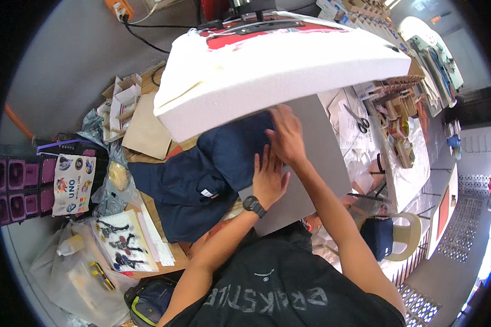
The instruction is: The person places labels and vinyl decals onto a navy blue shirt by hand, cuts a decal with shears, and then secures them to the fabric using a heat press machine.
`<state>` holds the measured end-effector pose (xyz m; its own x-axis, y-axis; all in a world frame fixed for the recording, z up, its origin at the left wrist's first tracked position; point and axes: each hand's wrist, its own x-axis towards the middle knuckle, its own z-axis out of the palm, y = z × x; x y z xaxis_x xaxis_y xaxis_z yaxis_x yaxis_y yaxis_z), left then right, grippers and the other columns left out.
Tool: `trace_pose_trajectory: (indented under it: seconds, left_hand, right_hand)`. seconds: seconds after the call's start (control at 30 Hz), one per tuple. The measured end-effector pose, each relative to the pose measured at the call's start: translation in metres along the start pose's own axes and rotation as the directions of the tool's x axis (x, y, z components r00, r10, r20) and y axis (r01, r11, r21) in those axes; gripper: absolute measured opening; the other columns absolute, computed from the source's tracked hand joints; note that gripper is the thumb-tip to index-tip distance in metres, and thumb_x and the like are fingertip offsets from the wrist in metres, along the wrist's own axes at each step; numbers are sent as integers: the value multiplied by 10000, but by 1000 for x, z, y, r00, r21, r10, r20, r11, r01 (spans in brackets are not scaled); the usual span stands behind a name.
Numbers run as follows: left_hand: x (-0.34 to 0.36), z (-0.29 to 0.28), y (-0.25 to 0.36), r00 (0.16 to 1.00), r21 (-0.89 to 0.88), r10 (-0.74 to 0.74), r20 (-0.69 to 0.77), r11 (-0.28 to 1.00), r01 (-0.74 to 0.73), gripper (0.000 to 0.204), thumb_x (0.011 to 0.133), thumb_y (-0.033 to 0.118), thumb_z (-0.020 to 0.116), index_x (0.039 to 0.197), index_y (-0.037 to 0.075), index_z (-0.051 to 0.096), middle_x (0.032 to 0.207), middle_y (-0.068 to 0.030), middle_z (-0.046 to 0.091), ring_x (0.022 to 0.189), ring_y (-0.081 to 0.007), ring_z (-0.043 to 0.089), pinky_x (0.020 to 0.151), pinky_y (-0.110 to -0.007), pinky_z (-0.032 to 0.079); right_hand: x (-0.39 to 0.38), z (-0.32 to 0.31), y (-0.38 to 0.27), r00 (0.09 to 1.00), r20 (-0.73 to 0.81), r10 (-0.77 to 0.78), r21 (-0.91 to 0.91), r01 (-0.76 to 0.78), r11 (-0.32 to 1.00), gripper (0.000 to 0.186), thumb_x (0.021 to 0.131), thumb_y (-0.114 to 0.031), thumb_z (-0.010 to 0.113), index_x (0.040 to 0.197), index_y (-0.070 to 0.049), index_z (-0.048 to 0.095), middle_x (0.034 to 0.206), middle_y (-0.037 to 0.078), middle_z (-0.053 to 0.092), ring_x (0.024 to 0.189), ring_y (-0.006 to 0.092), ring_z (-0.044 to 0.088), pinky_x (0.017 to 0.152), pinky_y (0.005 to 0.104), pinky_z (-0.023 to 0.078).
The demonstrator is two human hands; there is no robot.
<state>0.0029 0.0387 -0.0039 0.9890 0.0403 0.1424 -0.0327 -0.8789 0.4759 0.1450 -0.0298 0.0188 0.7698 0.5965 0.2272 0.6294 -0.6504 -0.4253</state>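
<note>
A navy blue cloth garment (229, 155) lies partly on a flat grey plate (324, 158), and the rest of it hangs in folds to the left, with a small white label showing. My left hand (270, 177) rests on the garment's near right edge, fingers stretched out and spread. Farther off, my right hand (287, 136) lies palm down across its right edge, fingers extended. Neither hand grips anything. Above the garment's far end juts a thick white cloth-covered slab (289, 68) on a red machine, hiding part of the cloth.
To the left are a brown cardboard sheet (147, 128), open boxes (123, 103) and printed figure sheets (124, 240). Scissors (360, 121) lie on papers at right. A chair (401, 240) stands at lower right. A backpack (153, 300) is at lower left.
</note>
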Motion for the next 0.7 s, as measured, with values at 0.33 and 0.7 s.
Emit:
trace_pose_trajectory:
  seconds: [0.33, 0.7]
  left_hand:
    - [-32, -37, -37, 964, -278, -108, -242, 960, 38, 451, 944, 221, 608, 1331, -8, 569, 1459, -226, 504, 1404, -386, 423, 1166, -519, 304]
    - [38, -42, -248, 924, -391, -368, -107, 870, 302, 345, 1052, 300, 494, 1015, -35, 570, 938, -251, 621, 872, -448, 579, 774, -464, 455]
  right_hand:
    - [-6, 19, 72, 921, -235, 312, -310, -375, 874, 541, 1053, -371, 435, 1531, -126, 364, 1633, 119, 293, 1517, 341, 236, 1195, 611, 175]
    - [11, 47, -12, 967, 226, -120, -287, 184, 940, 663, 1046, -534, 357, 1578, -141, 307, 1663, 68, 236, 1544, 283, 170, 1250, 513, 128]
